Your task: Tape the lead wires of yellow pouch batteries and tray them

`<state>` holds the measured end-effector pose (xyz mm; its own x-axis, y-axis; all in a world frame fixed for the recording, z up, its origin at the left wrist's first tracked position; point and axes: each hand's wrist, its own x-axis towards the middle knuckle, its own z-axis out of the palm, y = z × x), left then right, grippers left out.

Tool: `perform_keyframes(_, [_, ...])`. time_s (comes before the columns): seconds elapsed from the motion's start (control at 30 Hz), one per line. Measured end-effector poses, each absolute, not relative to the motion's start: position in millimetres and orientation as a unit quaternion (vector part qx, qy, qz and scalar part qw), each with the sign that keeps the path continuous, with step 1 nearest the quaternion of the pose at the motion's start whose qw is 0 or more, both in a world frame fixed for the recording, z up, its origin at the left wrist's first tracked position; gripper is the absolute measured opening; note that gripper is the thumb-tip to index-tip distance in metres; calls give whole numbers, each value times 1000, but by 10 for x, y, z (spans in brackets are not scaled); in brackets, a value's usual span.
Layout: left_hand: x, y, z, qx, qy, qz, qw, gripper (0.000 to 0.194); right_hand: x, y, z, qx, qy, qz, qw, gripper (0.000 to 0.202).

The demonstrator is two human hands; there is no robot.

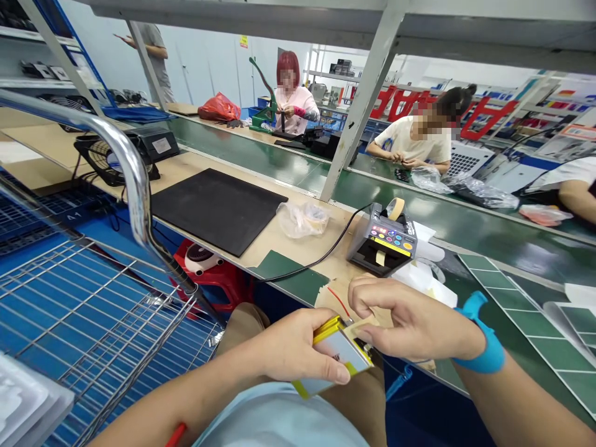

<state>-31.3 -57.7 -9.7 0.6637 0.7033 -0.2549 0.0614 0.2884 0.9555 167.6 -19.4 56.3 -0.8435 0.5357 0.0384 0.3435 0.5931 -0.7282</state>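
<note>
A silver battery pack (342,355) with yellow edges is gripped in my left hand (298,347), thumb across its flat face and fingers behind it. My right hand (395,313), with a blue band at the wrist, pinches a piece of tan tape (361,326) at the pack's upper end. A red wire (339,300) sticks up from that end. Beyond my right hand a tape dispenser (384,239) stands on the bench, a short strip of tape showing at its front.
A black mat (218,210), a clear plastic bag (303,219) and a black fan (114,158) are on the bench (261,245). At left stands a wire cart (135,310). Several people are across the green conveyor (233,152). A metal post (356,105) rises beyond the dispenser.
</note>
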Motion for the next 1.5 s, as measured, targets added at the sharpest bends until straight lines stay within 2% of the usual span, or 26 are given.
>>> perform_keyframes(0.53, [-302,-577,-109,619,365,206,665,35,1587,-203,574,-293,-897,318,88,22])
perform_keyframes(0.73, [-309,-563,-48,709,406,226,531,21,1640,-241,569,-382,-864,304,118,17])
perform_keyframes(0.8, [-312,-547,-45,730,414,235,491,20,1698,-270,511,-424,-821,335,182,46])
perform_keyframes(0.87, [-310,-532,-63,728,420,255,478,20,1749,-310,429,-458,-759,379,265,59])
perform_keyframes(0.93, [-300,-518,-95,713,426,278,483,23,1767,-351,347,-470,-706,432,306,51])
perform_keyframes(1.13, [-253,-493,-175,721,429,287,462,30,1618,-410,266,-419,-670,542,285,23])
perform_keyframes(1.23, [-239,-480,-217,725,436,295,443,31,1591,-425,290,-447,-697,483,285,23])
perform_keyframes(1.37, [-226,-452,-278,725,441,306,431,30,1631,-438,324,-507,-778,284,237,26])
perform_keyframes(1.43, [-216,-441,-295,725,441,302,434,30,1628,-427,329,-492,-790,280,237,23])
perform_keyframes(1.5, [-205,-436,-302,729,440,297,433,28,1598,-409,304,-450,-773,361,264,18])
